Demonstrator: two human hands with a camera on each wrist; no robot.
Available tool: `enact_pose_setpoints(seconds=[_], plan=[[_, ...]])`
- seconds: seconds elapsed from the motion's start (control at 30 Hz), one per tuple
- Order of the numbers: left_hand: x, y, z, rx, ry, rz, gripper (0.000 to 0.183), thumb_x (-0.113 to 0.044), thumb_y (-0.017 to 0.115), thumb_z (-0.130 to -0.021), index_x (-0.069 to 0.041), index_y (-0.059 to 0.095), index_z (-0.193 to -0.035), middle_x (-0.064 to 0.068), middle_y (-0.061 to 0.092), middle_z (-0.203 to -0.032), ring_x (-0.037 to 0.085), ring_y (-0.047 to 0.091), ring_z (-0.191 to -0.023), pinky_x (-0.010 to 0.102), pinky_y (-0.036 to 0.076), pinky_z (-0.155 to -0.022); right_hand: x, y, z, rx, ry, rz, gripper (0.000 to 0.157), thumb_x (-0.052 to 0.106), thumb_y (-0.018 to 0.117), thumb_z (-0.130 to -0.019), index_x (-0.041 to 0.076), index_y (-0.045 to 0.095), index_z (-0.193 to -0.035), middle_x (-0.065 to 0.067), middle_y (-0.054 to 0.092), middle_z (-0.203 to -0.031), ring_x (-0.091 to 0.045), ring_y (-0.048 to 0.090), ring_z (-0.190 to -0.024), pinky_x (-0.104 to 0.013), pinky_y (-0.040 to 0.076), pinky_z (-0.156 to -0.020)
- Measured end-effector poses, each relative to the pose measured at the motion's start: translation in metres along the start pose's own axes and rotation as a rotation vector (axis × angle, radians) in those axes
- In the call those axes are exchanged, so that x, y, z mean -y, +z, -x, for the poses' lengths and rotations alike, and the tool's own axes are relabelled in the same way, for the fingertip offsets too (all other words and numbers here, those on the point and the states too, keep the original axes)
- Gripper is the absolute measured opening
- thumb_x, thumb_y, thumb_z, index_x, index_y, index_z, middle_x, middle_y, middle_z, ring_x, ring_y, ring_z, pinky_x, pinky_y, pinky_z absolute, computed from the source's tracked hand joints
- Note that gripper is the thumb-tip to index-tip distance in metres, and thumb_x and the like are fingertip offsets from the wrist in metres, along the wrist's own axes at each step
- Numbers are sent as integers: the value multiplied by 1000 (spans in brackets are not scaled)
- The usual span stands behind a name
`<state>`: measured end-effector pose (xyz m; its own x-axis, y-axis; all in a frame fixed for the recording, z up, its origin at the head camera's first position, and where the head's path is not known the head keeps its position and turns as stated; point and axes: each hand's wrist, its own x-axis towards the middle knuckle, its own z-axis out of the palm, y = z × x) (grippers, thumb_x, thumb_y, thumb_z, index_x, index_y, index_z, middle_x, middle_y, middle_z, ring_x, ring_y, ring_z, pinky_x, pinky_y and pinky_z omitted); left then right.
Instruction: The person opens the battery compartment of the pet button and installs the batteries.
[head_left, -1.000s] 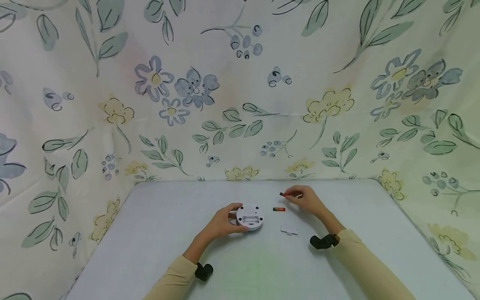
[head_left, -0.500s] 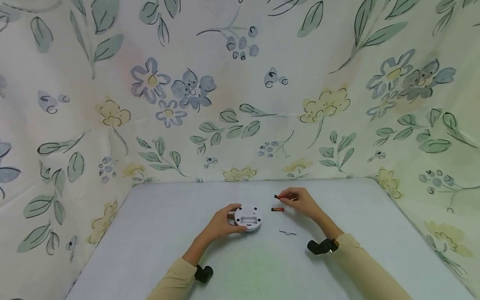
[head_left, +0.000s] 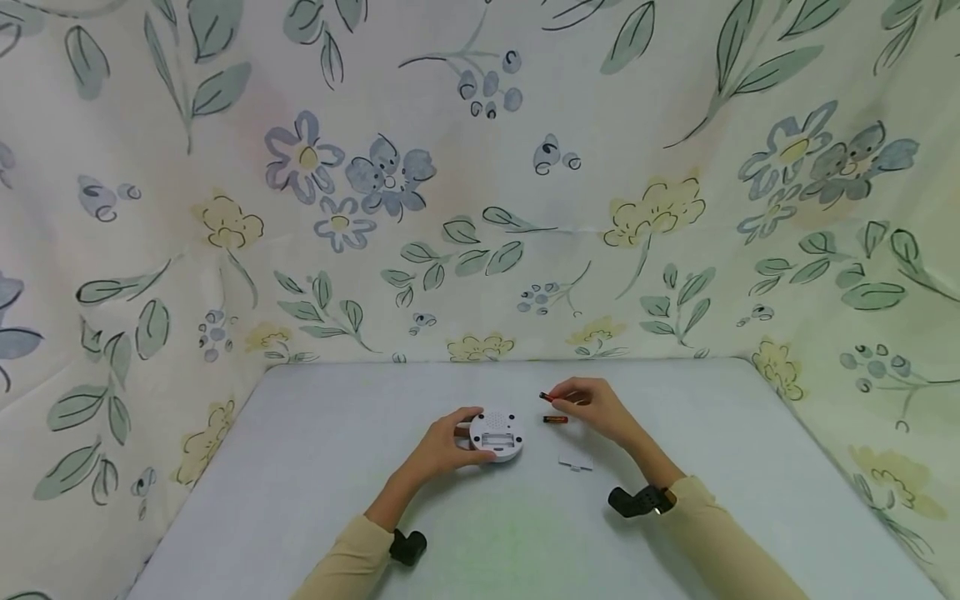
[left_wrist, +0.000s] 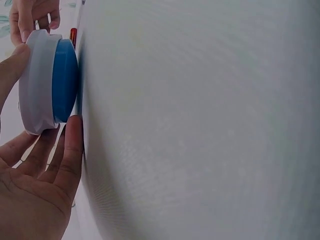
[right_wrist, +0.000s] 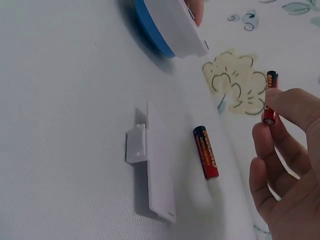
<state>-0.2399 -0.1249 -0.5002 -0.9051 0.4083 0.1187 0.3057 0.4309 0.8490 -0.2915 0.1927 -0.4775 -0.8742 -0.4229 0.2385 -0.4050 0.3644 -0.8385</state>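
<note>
My left hand grips a round white device by its side, fingers behind and thumb in front. Its underside faces up with a bare battery compartment showing, and the left wrist view reveals a blue lower part. Between thumb and fingers, my right hand pinches a red and black battery, raised off the table to the right of the device. A second such battery lies on the table below that hand. Nearer the front rests a white battery cover with a small clip.
The white table reaches back to a floral curtain that hangs behind it and at both sides. A black wrist camera sits on the left wrist, another black camera on the right.
My right hand has moved left with the pinched battery, toward the round device. The left hand keeps its grip in the same place, and the other battery and the cover stay put.
</note>
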Motion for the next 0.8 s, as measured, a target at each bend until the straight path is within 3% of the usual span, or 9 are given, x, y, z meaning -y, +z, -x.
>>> enact_pose_setpoints(seconds=[0.23, 0.47, 0.8], plan=[[0, 0, 1, -1, -16, -12, 79, -31, 88, -82, -3, 51, -146, 16, 54, -143, 33, 62, -115, 49, 49, -96, -2, 10, 1, 36, -46, -100, 13, 10, 73, -96, 5, 75, -107, -15, 71, -105, -40, 69, -88, -36, 56, -71], [-1, -1, 3, -2, -25, 2, 78, -31, 88, -83, -3, 51, -146, 16, 54, -143, 33, 62, -116, 49, 49, -96, 1, 18, 4, 56, -46, -91, 12, 9, 75, -94, 8, 75, -106, -8, 71, -104, -34, 69, -87, -30, 55, -74], [0, 0, 1, 0, -23, -9, 79, -34, 88, -82, -5, 52, -146, 13, 55, -143, 30, 62, -116, 46, 50, -96, 4, 24, 4, 78, -71, -89, 12, 11, 75, -94, 9, 76, -106, -5, 71, -104, -26, 69, -87, -32, 56, -74]])
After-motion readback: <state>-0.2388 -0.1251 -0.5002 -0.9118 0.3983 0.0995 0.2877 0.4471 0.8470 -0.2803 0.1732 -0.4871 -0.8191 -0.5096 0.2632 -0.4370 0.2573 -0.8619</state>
